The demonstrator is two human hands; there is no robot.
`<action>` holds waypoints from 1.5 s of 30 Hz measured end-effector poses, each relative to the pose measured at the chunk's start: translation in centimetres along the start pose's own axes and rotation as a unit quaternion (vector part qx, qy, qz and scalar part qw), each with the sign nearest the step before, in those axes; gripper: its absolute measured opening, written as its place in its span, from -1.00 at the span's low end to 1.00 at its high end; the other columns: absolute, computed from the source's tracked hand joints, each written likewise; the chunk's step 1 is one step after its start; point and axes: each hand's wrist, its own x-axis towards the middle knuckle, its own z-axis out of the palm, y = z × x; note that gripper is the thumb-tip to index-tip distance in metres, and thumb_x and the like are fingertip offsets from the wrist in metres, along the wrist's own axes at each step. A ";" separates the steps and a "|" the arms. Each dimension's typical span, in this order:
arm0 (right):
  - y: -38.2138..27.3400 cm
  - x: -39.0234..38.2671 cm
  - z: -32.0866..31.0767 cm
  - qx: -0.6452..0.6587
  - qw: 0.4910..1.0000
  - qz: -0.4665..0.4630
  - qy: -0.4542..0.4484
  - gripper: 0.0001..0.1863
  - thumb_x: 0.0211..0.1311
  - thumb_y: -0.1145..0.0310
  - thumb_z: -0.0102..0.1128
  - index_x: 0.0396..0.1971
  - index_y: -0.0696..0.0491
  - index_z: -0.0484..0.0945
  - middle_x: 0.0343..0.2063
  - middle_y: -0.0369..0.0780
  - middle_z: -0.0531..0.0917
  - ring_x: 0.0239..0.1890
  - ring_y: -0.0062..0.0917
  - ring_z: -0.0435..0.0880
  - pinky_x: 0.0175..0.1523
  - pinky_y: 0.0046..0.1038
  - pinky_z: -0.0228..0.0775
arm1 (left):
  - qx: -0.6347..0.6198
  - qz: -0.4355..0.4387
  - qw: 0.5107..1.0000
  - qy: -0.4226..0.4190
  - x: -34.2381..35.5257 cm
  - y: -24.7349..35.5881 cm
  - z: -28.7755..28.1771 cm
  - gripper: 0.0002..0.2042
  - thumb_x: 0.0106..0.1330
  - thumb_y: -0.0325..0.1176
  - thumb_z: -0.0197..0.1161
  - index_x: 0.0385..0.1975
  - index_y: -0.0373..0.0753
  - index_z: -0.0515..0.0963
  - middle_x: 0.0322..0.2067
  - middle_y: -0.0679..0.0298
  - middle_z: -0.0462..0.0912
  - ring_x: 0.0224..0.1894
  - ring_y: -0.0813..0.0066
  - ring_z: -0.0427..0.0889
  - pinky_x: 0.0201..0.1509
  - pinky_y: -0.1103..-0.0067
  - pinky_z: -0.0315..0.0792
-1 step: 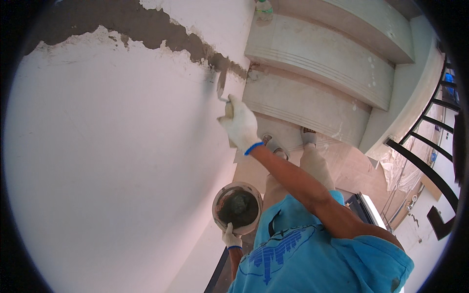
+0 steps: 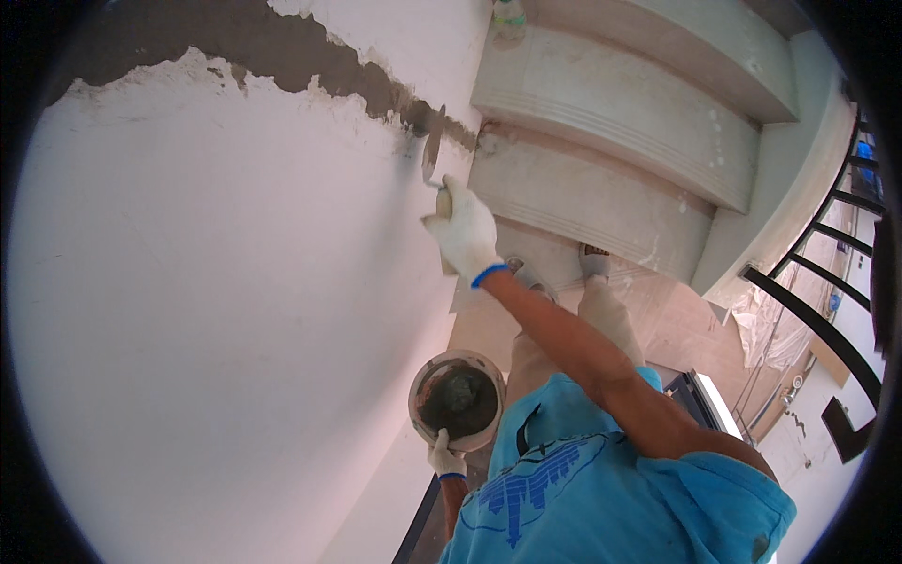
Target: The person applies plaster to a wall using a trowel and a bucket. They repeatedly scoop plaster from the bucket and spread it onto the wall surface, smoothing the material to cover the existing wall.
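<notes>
In my gloved right hand [image 2: 466, 226] is a trowel [image 2: 433, 155], its handle gripped and its narrow blade pointing up toward a rough grey mortar strip [image 2: 291, 61] on the white wall [image 2: 216, 263]. The blade is smeared with grey mortar. Its tip overlaps the right end of the strip, beside the stairs; whether it touches the wall I cannot tell. Lower down, my gloved left hand [image 2: 445, 455] holds a round bucket [image 2: 413, 399] by its near rim, with the thumb over the edge. Wet grey mortar [image 2: 462, 399] lies inside the bucket.
Pale stone stairs [image 2: 601, 179] rise at the right of the wall, with a plastic bottle [image 2: 508, 17] on an upper step. A black metal railing [image 2: 817, 324] curves along the right. My feet stand at the foot of the stairs, and plastic sheeting [image 2: 766, 324] lies beyond the railing.
My right hand and the trowel have shifted slightly; the blade's tip now reaches a little higher and further right over the strip. My left hand and the bucket have stayed put.
</notes>
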 end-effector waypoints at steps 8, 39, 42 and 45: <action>-0.1 4.1 1.5 -0.014 0.999 -0.006 -0.037 -0.21 0.06 0.18 0.48 0.33 0.12 0.49 0.06 0.12 0.70 0.14 0.05 0.67 0.20 -0.12 0.52 | -0.038 0.001 0.999 0.007 1.1 -1.2 -0.6 -0.57 0.43 -0.52 0.33 0.29 -0.24 0.53 0.15 0.11 0.67 0.09 0.10 0.74 0.04 0.18 0.76; -0.3 -0.2 -0.4 -0.036 0.996 -0.054 -0.062 -0.22 0.09 0.30 0.47 0.39 0.06 0.45 0.04 0.05 0.68 0.09 -0.01 0.68 0.18 -0.16 0.53 | -0.007 0.046 0.996 -0.070 -0.1 3.4 8.5 -0.53 0.41 -0.52 0.34 0.33 -0.31 0.49 0.18 0.13 0.65 0.11 0.21 0.72 0.04 0.33 0.71; 1.3 -2.2 -4.1 -0.013 0.989 -0.059 -0.133 -0.22 0.08 0.36 0.46 0.39 0.08 0.48 -0.02 0.04 0.70 0.03 -0.08 0.71 0.18 -0.25 0.53 | -0.003 0.053 0.995 -0.083 0.8 3.7 10.4 -0.53 0.41 -0.52 0.34 0.32 -0.35 0.49 0.17 0.13 0.66 0.07 0.23 0.73 0.04 0.36 0.70; 4.3 -3.4 -8.9 -0.023 0.971 -0.117 -0.209 -0.25 0.10 0.36 0.43 0.37 0.11 0.50 -0.10 0.00 0.72 -0.05 -0.17 0.72 0.12 -0.30 0.54 | 0.031 0.058 0.993 -0.093 0.5 4.5 12.5 -0.52 0.40 -0.51 0.36 0.32 -0.36 0.50 0.12 0.15 0.69 0.00 0.30 0.73 -0.03 0.42 0.68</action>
